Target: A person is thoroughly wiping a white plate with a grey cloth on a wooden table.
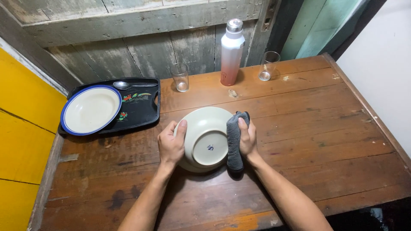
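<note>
A cream plate [204, 128] is tilted up with its underside toward me, above the wooden table [308, 124]. My left hand [171, 143] grips the plate's left rim, thumb over its back. My right hand [247, 137] holds a dark grey cloth [233, 143] pressed against the plate's right edge; the cloth hangs down past the rim.
A black floral tray [143, 109] at the back left carries a blue-rimmed white plate [90, 109] and a metal spoon [128, 85]. Two clear glasses [180, 77] [268, 66] flank a white-and-pink bottle [231, 53] by the weathered wooden wall. A yellow wall borders the left.
</note>
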